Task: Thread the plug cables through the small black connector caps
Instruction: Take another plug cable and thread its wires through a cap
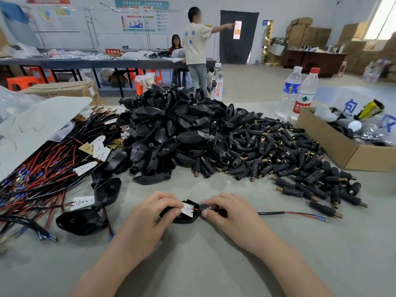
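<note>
My left hand [150, 213] grips a black plug shell [184, 218] with a small white circuit board [188, 209] seated in it, low in the middle of the table. My right hand [227, 211] pinches the black neck of the shell where the cable [289, 213] leaves it. The cable runs right across the table and ends in red and black wires with blue-tipped ferrules. A heap of black plug shells [171, 131] lies behind my hands. Several small black connector caps [285, 159] with brass ends spread to the right. A tangle of red and black cables [47, 168] lies on the left.
An open cardboard box [334, 144] stands at the right edge, with two water bottles [300, 93] behind it and another bottle [216, 82] beyond the heap. Finished shells with cables [83, 219] lie at left front. Two people are at a far table.
</note>
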Tool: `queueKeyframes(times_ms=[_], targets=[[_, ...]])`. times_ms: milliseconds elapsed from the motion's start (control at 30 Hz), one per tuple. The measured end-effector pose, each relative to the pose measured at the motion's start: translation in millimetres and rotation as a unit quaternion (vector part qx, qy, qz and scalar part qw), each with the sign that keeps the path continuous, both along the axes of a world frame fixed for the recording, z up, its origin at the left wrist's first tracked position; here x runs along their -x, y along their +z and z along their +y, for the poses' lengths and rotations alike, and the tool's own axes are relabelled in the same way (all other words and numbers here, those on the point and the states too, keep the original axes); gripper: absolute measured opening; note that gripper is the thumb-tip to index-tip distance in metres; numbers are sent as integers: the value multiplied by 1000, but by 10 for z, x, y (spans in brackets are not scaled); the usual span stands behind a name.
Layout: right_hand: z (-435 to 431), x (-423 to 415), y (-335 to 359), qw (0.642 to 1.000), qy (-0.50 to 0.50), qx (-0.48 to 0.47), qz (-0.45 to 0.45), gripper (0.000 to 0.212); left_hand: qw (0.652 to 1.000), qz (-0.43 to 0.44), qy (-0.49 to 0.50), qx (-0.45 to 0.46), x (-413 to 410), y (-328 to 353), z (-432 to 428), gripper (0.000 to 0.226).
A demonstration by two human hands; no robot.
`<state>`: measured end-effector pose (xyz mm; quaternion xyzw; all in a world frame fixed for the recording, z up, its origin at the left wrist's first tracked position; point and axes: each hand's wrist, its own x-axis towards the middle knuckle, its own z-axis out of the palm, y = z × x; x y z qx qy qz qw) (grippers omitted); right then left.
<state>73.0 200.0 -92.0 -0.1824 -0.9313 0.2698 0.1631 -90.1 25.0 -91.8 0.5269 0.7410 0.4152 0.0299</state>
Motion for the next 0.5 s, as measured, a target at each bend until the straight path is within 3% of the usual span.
queueKeyframes(times_ms=[133, 333, 500], targets=[[2, 0, 5, 1000, -1, 4, 1, 25, 1000, -8, -1, -6, 21, 14, -14, 33], [2, 0, -10, 1000, -4, 2, -3, 24, 998, 27, 1, 56, -26, 27, -78, 1], [10, -5, -4, 1000, -5, 8, -4, 24, 991, 120, 1, 60, -30, 52, -87, 30]])
